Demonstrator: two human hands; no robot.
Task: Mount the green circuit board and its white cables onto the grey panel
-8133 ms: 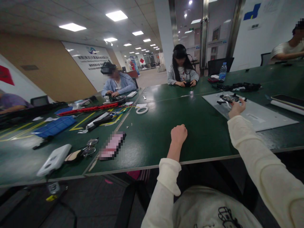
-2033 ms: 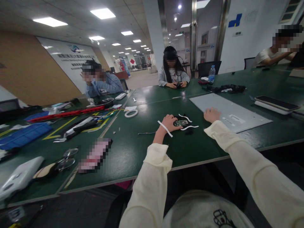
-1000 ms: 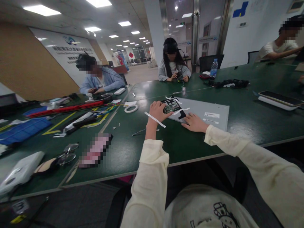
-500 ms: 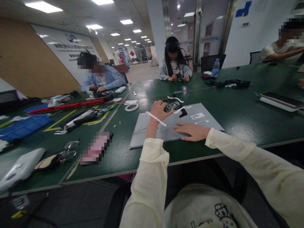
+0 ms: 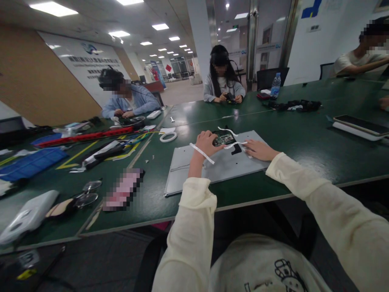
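A flat grey panel (image 5: 219, 168) lies on the table in front of me. On its far part sits a green circuit board (image 5: 223, 139) in a black frame. My left hand (image 5: 208, 142) is closed around the board's left edge, thumb along its near side. White strips stick out from the board, one curling at its far side. At the end of the nearer white strip (image 5: 232, 144) are the fingertips of my right hand (image 5: 258, 150), which look closed on it. A black patch (image 5: 236, 150) shows on the panel between my hands. A white band circles my left wrist.
Left of the panel are a white tape roll (image 5: 168, 137), a pink phone (image 5: 124, 190), glasses (image 5: 88, 192) and a blue tray (image 5: 33, 162). A water bottle (image 5: 275, 86) and a phone-like slab (image 5: 361, 123) stand to the right. Several people sit around the table (image 5: 310, 150).
My right hand has moved from the panel's near edge forward to the white strip's end. The panel has shifted slightly, while my left hand stays at the board.
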